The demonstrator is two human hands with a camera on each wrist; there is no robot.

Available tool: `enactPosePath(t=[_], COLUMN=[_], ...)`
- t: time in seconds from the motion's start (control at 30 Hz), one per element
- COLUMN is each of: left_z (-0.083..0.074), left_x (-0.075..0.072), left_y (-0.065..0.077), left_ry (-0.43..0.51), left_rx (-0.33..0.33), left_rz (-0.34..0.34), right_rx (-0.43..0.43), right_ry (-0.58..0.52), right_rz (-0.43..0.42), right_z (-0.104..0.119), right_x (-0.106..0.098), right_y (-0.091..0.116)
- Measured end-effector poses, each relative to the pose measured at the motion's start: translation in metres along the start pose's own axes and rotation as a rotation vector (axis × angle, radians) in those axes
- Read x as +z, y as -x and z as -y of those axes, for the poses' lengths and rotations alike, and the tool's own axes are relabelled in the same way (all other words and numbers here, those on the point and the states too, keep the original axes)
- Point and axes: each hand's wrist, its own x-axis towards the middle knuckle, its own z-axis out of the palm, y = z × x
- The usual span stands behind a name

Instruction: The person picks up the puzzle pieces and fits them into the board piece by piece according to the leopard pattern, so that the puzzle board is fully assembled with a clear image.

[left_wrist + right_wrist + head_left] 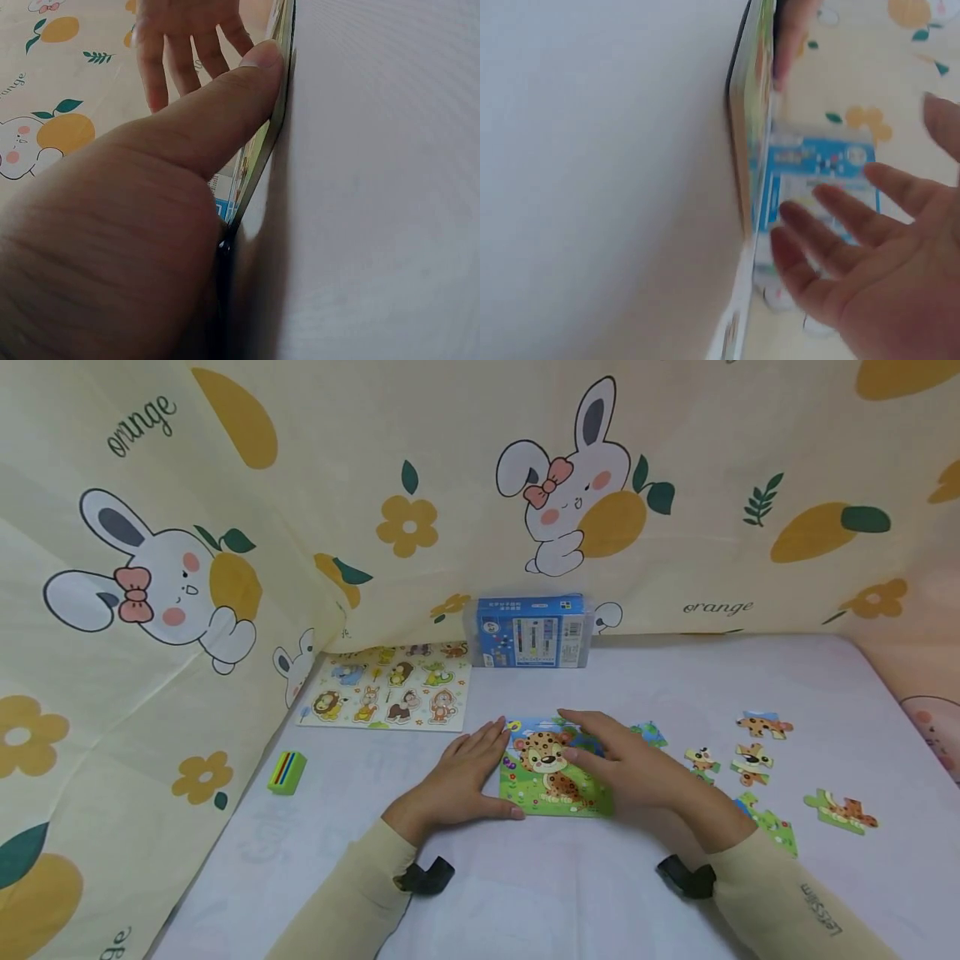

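A leopard picture puzzle (555,797) lies flat on the white table. My left hand (467,781) rests along its left side with straight fingers, the thumb at the front left corner. In the left wrist view the left thumb (225,101) touches the board's edge. Over the right part of the picture hovers my right hand (637,770), fingers spread and holding nothing. The right wrist view shows its fingers (840,247) apart from the board (751,112). The right hand hides part of the picture's right side.
Several loose puzzle pieces lie to the right, among them a spotted piece (763,725) and a green-edged piece (840,812). A blue box (531,633) stands at the back beside an animal board (386,689). A green striped block (287,773) sits at left.
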Motion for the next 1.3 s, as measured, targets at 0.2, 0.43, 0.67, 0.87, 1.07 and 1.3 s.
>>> enactPosePath(t=[0.2, 0.43, 0.67, 0.87, 1.07, 1.3], left_z=[-0.001, 0.000, 0.000, -0.001, -0.002, -0.003], left_x=[-0.001, -0.001, 0.001, 0.001, 0.000, -0.002], left_y=[0.001, 0.000, -0.001, -0.001, 0.000, 0.001], left_ry=[0.002, -0.008, -0.015, -0.001, -0.006, 0.009], left_rx=[0.005, -0.005, -0.010, -0.004, -0.016, -0.009], left_rz=[-0.003, 0.005, 0.006, 0.001, 0.007, -0.001], right_rx=[-0.008, -0.066, -0.079, -0.115, -0.132, -0.075], right_ry=[-0.128, -0.260, -0.359, -0.456, -0.617, -0.611], right_rz=[-0.108, -0.251, -0.310, -0.362, -0.451, -0.524], right_z=[-0.007, -0.029, -0.046, -0.057, -0.065, -0.075], right_x=[-0.026, -0.054, -0.071, -0.089, -0.109, -0.118], right_y=[0.018, 0.037, 0.049, 0.062, 0.078, 0.090])
